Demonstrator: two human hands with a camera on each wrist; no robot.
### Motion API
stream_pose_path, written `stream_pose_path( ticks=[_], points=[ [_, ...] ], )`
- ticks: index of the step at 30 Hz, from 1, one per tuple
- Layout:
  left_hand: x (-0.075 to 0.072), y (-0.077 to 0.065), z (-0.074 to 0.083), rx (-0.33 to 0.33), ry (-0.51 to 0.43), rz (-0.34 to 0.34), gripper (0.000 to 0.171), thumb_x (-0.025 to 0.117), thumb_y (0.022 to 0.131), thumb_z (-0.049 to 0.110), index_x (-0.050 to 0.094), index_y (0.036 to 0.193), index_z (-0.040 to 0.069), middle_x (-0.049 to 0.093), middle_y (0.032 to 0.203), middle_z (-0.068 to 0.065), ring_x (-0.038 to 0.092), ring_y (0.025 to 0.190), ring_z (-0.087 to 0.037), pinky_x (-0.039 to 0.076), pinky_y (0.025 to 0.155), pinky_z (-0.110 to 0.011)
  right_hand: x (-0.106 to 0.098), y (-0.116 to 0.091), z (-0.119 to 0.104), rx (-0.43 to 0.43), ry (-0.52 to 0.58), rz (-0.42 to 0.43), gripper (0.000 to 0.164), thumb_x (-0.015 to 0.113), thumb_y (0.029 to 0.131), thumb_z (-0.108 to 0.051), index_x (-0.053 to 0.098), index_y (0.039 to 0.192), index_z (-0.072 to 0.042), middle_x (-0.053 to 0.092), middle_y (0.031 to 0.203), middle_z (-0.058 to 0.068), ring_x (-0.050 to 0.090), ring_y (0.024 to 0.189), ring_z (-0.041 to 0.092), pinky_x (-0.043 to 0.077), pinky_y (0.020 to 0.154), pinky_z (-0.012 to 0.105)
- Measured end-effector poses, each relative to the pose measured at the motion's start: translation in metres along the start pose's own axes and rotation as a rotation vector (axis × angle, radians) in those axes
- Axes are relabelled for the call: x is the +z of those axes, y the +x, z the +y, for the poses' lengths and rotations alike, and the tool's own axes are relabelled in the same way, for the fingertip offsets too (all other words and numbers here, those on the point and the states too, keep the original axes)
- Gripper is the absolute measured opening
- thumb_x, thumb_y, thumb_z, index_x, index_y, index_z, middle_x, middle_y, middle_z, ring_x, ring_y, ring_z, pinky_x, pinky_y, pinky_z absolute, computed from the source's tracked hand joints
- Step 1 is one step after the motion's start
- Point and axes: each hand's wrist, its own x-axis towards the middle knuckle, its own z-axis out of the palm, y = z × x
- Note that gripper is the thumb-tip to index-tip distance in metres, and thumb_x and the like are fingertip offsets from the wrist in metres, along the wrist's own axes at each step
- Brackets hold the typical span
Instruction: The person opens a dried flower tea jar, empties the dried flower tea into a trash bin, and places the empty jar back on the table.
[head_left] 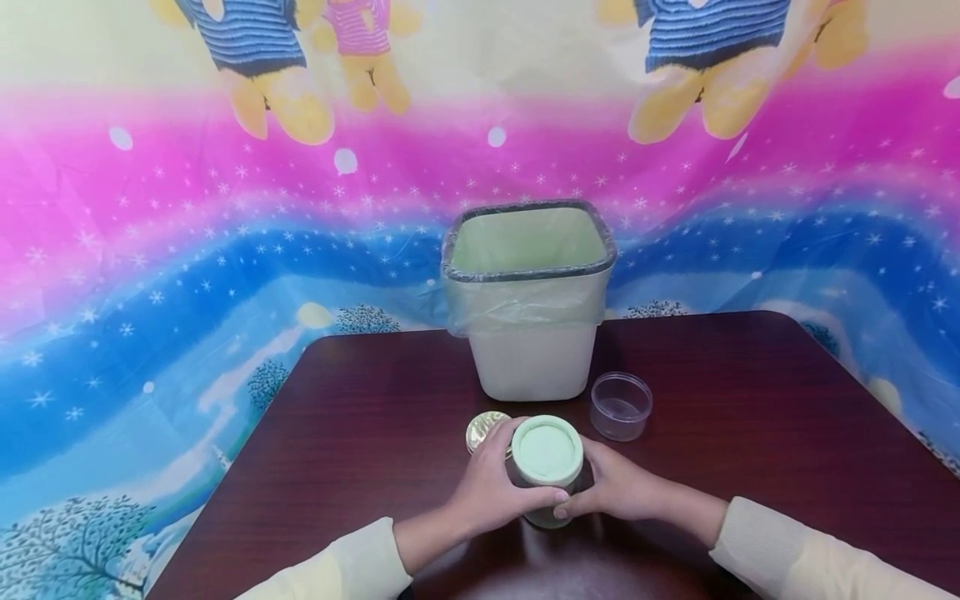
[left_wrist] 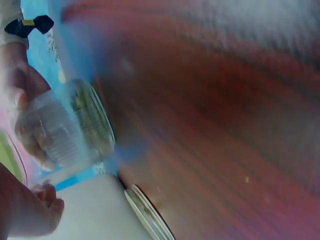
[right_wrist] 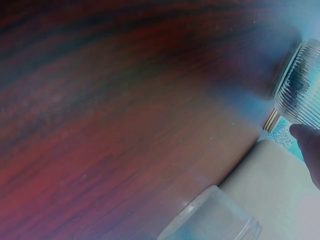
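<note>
Both hands hold a clear ribbed jar [left_wrist: 60,132] topped by a pale green round lid [head_left: 547,450]. My left hand [head_left: 491,487] wraps its left side, thumb across the front just under the lid. On the right side, my right hand [head_left: 618,483] curls round the jar, its thumb meeting the left thumb in front. Something greenish-brown shows low in the jar in the left wrist view. The jar stands upright, its base close over the table. A shiny gold disc [head_left: 486,431] lies just behind my left fingers, partly hidden by them.
A clear, shallow round plastic tub [head_left: 621,408] sits behind my right hand. Further back stands a pale bin [head_left: 536,358] with a dark rim and a clear liner folded over it. The dark red wooden table [head_left: 360,442] ends near a printed cloth backdrop [head_left: 225,250].
</note>
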Motion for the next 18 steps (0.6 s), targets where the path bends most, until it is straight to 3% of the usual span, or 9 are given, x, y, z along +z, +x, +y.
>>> stream_pose_path(
  ticks=[9, 18],
  points=[
    [-0.014, 0.014, -0.014, 0.035, -0.18, -0.199, 0.076, 0.09, 0.068, 0.026, 0.051, 0.134, 0.022, 0.056, 0.125, 0.013, 0.051, 0.117, -0.01, 0.038, 0.103, -0.035, 0.0, 0.0, 0.001, -0.002, 0.001, -0.003, 0.075, 0.086, 0.073, -0.017, 0.046, 0.136, -0.007, 0.06, 0.121, 0.003, 0.055, 0.113, 0.018, 0.041, 0.098, 0.027],
    [-0.025, 0.035, -0.027, 0.123, -0.219, -0.384, 0.078, 0.091, 0.066, 0.017, 0.053, 0.134, 0.021, 0.057, 0.126, 0.011, 0.051, 0.118, -0.01, 0.037, 0.104, -0.032, -0.001, 0.0, 0.001, -0.003, -0.01, 0.002, 0.076, 0.086, 0.072, -0.019, 0.047, 0.136, -0.006, 0.061, 0.122, 0.002, 0.055, 0.113, 0.018, 0.04, 0.099, 0.028]
  ],
)
